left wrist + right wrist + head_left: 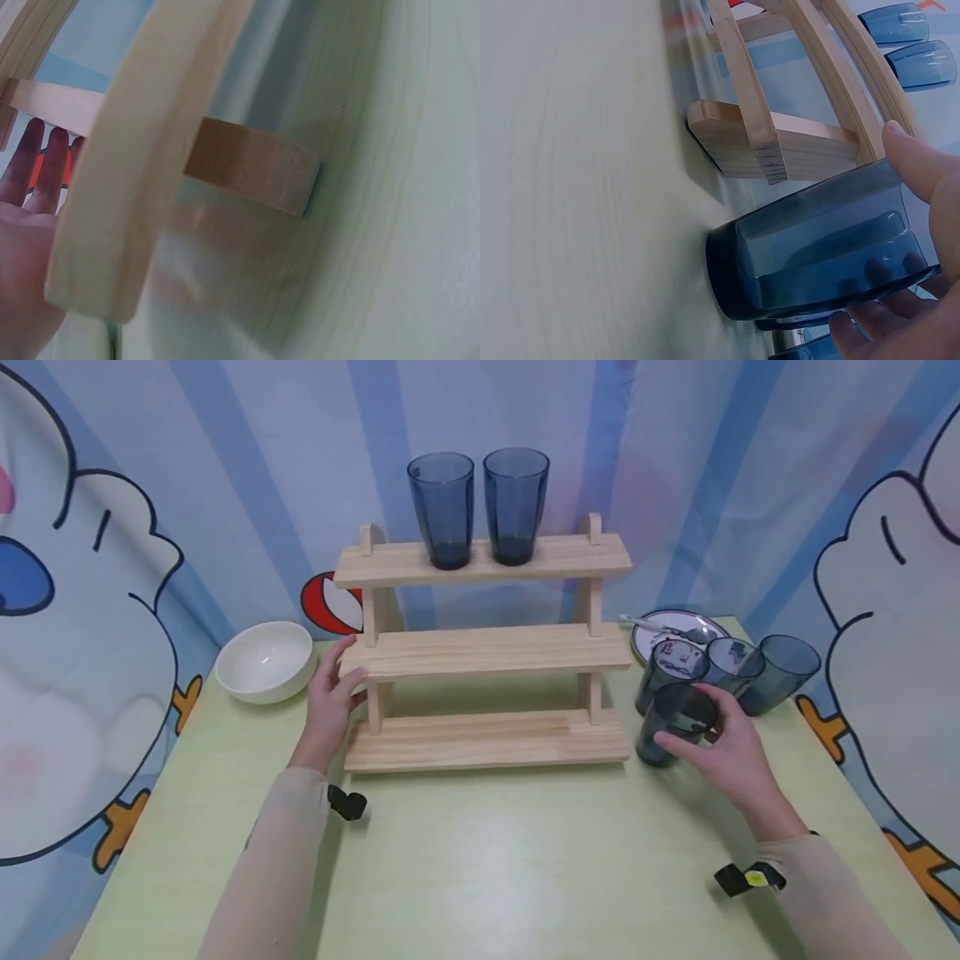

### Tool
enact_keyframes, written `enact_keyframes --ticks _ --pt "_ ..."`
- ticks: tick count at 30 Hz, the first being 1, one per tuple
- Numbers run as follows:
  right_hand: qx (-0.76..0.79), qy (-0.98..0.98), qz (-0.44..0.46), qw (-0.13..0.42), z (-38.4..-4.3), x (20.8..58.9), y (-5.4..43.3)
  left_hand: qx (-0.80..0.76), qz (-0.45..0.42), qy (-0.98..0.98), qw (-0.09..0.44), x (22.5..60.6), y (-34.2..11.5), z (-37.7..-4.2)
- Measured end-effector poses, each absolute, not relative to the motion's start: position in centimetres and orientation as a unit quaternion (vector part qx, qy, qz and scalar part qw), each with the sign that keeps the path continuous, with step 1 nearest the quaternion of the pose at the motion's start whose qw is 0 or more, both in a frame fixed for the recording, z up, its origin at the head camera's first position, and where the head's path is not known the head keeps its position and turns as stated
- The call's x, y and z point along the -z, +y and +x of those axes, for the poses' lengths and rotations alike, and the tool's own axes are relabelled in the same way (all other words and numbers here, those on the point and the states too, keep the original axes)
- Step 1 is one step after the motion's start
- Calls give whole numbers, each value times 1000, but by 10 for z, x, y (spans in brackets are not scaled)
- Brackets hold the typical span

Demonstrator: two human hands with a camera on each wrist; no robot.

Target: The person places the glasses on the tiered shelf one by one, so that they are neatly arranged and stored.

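Observation:
My right hand (pixel 731 756) holds a dark blue-grey drinking glass (pixel 667 727) near its rim, thumb on one side and fingers on the other. The right wrist view shows the glass (pixel 817 247) with its base close to the tabletop. At the left end of a three-tier wooden shelf (pixel 487 652), my left hand (pixel 330 710) touches the middle board. Its fingers (pixel 52 165) stretch out fairly straight beside the wood in the left wrist view. Two matching glasses, a left one (pixel 441 510) and a right one (pixel 516 506), stand upright on the top board.
Behind the held glass stand three more glasses, a left one (pixel 667 672), a middle one (pixel 731 664) and a right one (pixel 780 672). A patterned plate (pixel 641 639) with a spoon (pixel 697 635) lies behind them. At the left is a white bowl (pixel 266 664). A printed curtain (pixel 285 468) backs the table (pixel 487 860).

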State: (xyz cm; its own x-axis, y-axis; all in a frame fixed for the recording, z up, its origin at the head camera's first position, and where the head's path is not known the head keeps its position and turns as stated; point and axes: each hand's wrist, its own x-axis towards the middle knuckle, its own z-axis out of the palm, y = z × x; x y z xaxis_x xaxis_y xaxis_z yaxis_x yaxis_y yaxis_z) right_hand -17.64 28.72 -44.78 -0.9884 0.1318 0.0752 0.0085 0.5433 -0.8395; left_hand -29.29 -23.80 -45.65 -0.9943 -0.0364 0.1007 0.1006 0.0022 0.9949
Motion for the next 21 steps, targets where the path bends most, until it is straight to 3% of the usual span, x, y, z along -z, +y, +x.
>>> enact_keyframes --ticks 13,21 --pt "-470 -879 -49 65 -179 448 284 708 -25 -704 49 454 -239 -292" --pt "-428 -895 -74 102 -170 447 285 710 -28 -702 47 457 -237 -290"
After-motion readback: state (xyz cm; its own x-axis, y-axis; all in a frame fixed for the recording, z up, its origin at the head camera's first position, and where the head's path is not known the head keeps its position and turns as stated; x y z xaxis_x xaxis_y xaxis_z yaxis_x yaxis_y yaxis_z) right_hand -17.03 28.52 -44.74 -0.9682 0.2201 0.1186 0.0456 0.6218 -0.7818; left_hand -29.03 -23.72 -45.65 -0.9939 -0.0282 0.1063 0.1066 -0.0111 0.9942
